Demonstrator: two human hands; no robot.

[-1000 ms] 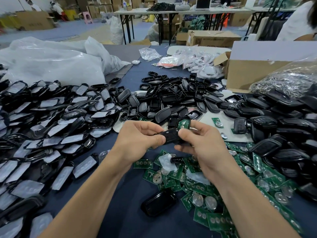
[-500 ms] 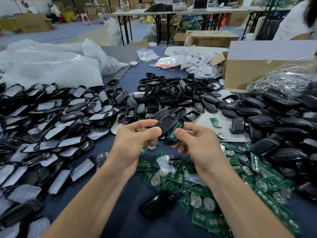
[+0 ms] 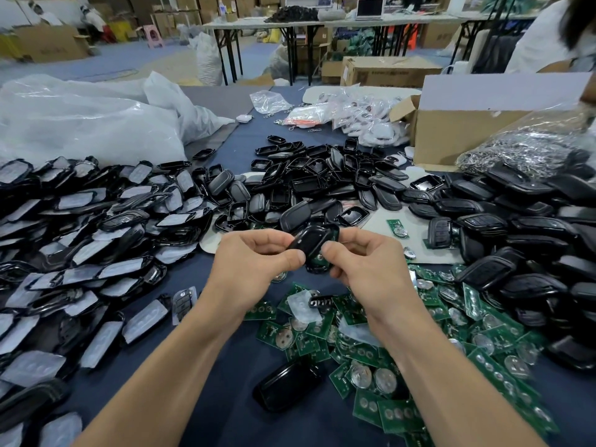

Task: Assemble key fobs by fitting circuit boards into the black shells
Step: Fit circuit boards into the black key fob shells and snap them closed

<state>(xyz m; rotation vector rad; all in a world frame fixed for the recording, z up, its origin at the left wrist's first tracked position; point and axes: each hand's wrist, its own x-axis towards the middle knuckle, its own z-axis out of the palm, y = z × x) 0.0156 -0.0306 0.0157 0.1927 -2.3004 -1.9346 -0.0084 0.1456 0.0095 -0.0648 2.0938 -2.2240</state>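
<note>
"Black shell [image 3: 311, 241]: where from the fingers?"
"Between them. My left hand [image 3: 254, 262] and right hand [image 3: 371, 266] both pinch it, long axis slanting up toward the right fingertips, green circuit board [image 3: 319, 257] just beneath. Neither hand is nearer."

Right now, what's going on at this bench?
A person is assembling a key fob. Both the left hand and right hand pinch one black shell above the table, a green circuit board showing under it; whether it is seated is unclear. Loose boards lie below the hands, shell piles all around.
</note>
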